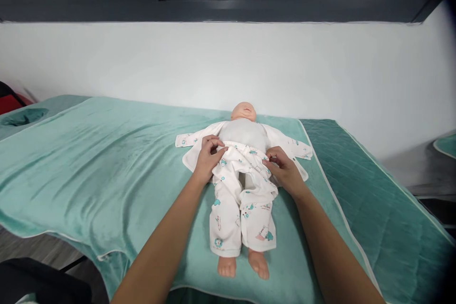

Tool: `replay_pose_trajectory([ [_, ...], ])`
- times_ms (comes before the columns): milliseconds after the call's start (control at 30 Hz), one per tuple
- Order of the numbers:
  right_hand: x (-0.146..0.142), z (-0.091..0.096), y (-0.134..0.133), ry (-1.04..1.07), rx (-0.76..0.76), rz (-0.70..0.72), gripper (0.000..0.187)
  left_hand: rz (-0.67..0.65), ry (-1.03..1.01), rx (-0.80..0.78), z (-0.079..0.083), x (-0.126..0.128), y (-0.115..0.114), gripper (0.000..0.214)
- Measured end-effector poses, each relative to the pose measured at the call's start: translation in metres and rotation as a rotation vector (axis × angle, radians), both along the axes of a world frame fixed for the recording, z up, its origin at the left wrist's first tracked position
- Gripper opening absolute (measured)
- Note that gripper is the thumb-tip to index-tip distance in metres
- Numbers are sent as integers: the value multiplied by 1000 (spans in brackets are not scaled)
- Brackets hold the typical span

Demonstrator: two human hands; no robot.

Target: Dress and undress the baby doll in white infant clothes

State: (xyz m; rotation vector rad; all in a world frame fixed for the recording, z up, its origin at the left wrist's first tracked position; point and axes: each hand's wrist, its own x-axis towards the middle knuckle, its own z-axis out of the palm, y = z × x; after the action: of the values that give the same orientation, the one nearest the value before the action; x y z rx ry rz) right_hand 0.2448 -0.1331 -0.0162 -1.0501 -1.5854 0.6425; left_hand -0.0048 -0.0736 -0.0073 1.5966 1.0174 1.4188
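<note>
A baby doll [243,111] lies on its back with its head toward the wall and its bare feet [227,267] toward me. White patterned pants [228,199] cover its legs up to the waist. My left hand [209,156] pinches the waistband at the doll's hip on the left side. On the other side, my right hand [283,168] has its fingers closed on the pants near the waistband. A white long-sleeved top [299,148] lies spread open under the doll, sleeves out to both sides. The doll's pale torso [244,133] shows between its halves.
A green blanket [89,152] with soft folds covers the surface under the doll. To the right lies a darker quilted green cover [374,199]. Behind stands a white wall [142,61] below a dark window frame [249,7]. A dark object [39,282] sits at the lower left.
</note>
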Motion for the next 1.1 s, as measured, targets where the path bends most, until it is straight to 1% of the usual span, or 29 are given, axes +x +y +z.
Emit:
replay_pose_trajectory([
  [133, -1, 1, -2, -6, 14, -10, 12, 0, 22, 2, 3, 0, -2, 21],
  [300, -3, 2, -3, -56, 103, -63, 10, -18, 32, -5, 5, 1, -2, 21],
  [500, -8, 5, -8, -85, 148, -123, 10, -25, 65, -32, 6, 1, -1, 18],
  [567, -9, 5, -8, -77, 132, -95, 10, -18, 65, -28, 7, 2, -1, 18],
  [667, -9, 3, -8, -35, 70, -66, 10, -1, 51, -22, 7, 2, -1, 24],
  [800, -8, 1, -8, -27, 24, -80, 13, -6, 78, -73, 5, 2, 2, 16],
  [867, -8, 2, -8, -56, 60, -91, 12, -18, 105, -81, 4, 2, 2, 14],
  [933, -9, 4, -9, -102, 123, -137, 10, -36, 132, -69, 5, 1, 0, 13],
  [1000, -10, 6, -10, -127, 143, -153, 9, -63, 158, -57, 7, 0, -1, 18],
  [1100, -12, 7, -11, -78, 45, -76, 10, -97, 176, -44, 9, -1, -3, 21],
])
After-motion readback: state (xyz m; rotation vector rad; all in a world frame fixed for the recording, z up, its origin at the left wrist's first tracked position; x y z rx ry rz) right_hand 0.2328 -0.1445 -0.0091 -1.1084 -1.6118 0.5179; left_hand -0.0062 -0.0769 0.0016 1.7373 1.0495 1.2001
